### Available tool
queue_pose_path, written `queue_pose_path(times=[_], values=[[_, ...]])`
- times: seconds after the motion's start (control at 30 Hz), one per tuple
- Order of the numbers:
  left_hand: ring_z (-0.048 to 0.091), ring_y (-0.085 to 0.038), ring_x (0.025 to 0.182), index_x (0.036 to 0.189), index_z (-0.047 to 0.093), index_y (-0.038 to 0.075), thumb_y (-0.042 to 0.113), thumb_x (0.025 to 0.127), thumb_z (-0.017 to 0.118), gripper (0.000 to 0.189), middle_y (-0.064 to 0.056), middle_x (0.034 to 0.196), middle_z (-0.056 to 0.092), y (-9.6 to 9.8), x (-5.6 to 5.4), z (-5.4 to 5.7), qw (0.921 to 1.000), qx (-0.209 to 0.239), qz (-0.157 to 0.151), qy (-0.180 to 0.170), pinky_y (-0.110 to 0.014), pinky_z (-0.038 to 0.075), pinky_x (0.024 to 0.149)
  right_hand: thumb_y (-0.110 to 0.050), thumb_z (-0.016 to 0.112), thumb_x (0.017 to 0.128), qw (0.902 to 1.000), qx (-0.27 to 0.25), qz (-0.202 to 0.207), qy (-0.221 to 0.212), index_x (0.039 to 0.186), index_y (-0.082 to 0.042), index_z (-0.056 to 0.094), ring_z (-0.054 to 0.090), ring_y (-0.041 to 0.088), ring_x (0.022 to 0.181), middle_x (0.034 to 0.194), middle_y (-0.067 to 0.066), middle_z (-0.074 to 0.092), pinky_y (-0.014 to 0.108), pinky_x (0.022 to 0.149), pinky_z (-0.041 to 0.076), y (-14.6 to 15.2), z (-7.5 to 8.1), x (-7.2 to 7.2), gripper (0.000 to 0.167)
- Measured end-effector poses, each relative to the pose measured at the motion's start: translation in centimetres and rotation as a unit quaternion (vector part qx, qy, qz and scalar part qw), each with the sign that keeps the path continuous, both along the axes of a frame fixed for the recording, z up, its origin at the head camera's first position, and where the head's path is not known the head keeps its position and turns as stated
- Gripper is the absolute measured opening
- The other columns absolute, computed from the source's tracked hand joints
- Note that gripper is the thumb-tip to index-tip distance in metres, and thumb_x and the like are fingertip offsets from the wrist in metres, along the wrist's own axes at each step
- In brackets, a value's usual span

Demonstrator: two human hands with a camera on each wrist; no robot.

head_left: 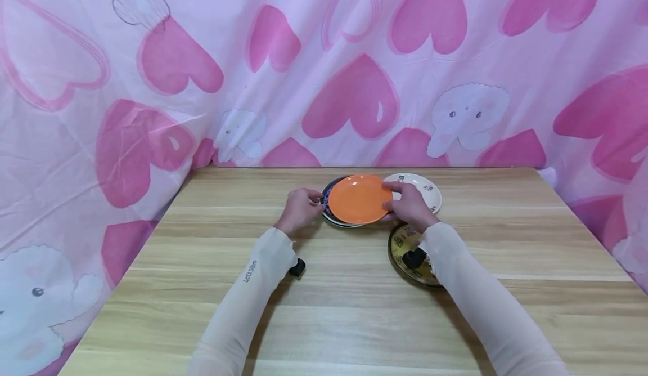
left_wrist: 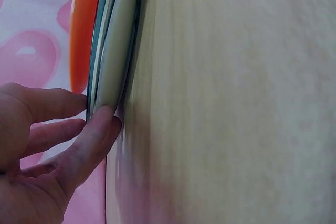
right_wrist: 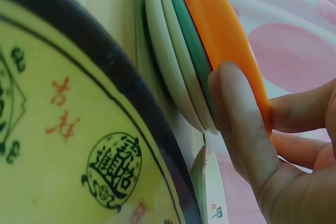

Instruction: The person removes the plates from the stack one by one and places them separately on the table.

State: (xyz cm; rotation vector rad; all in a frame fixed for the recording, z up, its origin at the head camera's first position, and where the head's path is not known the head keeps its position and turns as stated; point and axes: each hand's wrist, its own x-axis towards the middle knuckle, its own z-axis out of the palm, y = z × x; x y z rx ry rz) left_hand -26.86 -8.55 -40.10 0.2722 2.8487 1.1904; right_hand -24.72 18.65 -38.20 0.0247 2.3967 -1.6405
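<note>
An orange plate point(head_left: 360, 198) sits over a stack of plates, shifted a little to the right. My right hand point(head_left: 411, 206) grips its right edge, thumb on one face and fingers on the other. Below it lies a dark-blue patterned plate point(head_left: 329, 188) on top of pale plates point(left_wrist: 116, 51); the right wrist view shows a green edge point(right_wrist: 185, 22) just under the orange one. My left hand point(head_left: 298, 210) pinches the left rim of this stack, with fingers above and below the edges. The orange plate hides most of the patterned plate.
A white plate point(head_left: 430, 193) with small dark prints lies behind my right hand. Under my right wrist is a yellow plate point(head_left: 400, 246) with a dark rim and printed characters. The wooden table point(head_left: 334, 308) ends at a pink heart-print cloth point(head_left: 349, 100).
</note>
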Motion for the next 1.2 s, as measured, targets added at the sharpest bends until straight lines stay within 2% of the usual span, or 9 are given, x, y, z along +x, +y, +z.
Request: queue_pose_path(times=[0.23, 0.47, 0.73, 0.9, 1.07, 1.2], values=[[0.069, -0.021, 0.095, 0.123, 0.070, 0.004, 0.007, 0.088, 0.072, 0.035, -0.014, 0.111, 0.073, 0.1, 0.1, 0.0, 0.9995, 0.017, 0.013, -0.024, -0.026, 0.061, 0.073, 0.010, 0.052, 0.094, 0.9991, -0.038, 0.015, -0.009, 0.155, -0.002, 0.033, 0.074, 0.019, 0.081, 0.162, 0.021, 0.030, 0.035, 0.077, 0.064, 0.5, 0.6, 0.7, 0.065], [0.071, -0.023, 0.093, 0.124, 0.069, 0.002, 0.006, 0.089, 0.071, 0.036, -0.017, 0.111, 0.071, 0.2, 0.2, -0.2, 0.9993, 0.029, 0.004, -0.023, -0.024, 0.061, 0.070, 0.010, 0.054, 0.095, 0.9993, -0.027, 0.022, -0.012, 0.155, -0.003, 0.035, 0.071, 0.015, 0.073, 0.165, 0.018, 0.025, 0.031, 0.072, 0.064, 1.2, 1.0, 1.3, 0.064], [0.070, -0.026, 0.099, 0.124, 0.068, 0.001, 0.005, 0.089, 0.072, 0.036, -0.018, 0.112, 0.070, 0.2, 0.1, -0.2, 0.9991, 0.035, 0.002, -0.026, -0.024, 0.062, 0.072, 0.012, 0.053, 0.094, 0.9971, -0.007, 0.076, -0.001, 0.152, 0.001, 0.037, 0.072, 0.016, 0.074, 0.161, 0.023, 0.030, 0.033, 0.070, 0.064, 1.9, 1.0, 1.9, 0.062], [0.070, -0.026, 0.100, 0.126, 0.067, 0.002, 0.007, 0.091, 0.071, 0.036, -0.017, 0.114, 0.070, 0.1, -0.1, -0.1, 0.9990, 0.031, -0.001, -0.033, -0.025, 0.062, 0.074, 0.012, 0.053, 0.093, 0.9931, 0.005, 0.117, 0.004, 0.152, -0.001, 0.040, 0.073, 0.017, 0.077, 0.160, 0.024, 0.034, 0.034, 0.072, 0.064, 2.4, 1.0, 2.0, 0.061], [0.071, -0.026, 0.101, 0.126, 0.067, 0.002, 0.008, 0.091, 0.071, 0.036, -0.017, 0.115, 0.070, 0.1, -0.2, -0.2, 0.9992, 0.027, -0.010, -0.029, -0.026, 0.062, 0.076, 0.011, 0.056, 0.091, 0.9899, 0.015, 0.141, -0.003, 0.150, -0.004, 0.045, 0.070, 0.017, 0.076, 0.160, 0.022, 0.035, 0.034, 0.070, 0.064, 2.7, 0.9, 2.0, 0.061], [0.071, -0.026, 0.100, 0.127, 0.066, 0.003, 0.008, 0.091, 0.071, 0.036, -0.016, 0.114, 0.070, 0.1, -0.2, -0.2, 0.9991, 0.024, -0.005, -0.034, -0.027, 0.062, 0.077, 0.011, 0.057, 0.090, 0.9861, 0.018, 0.165, -0.009, 0.148, -0.007, 0.049, 0.069, 0.018, 0.079, 0.160, 0.020, 0.037, 0.034, 0.070, 0.064, 2.8, 0.7, 2.1, 0.061]])
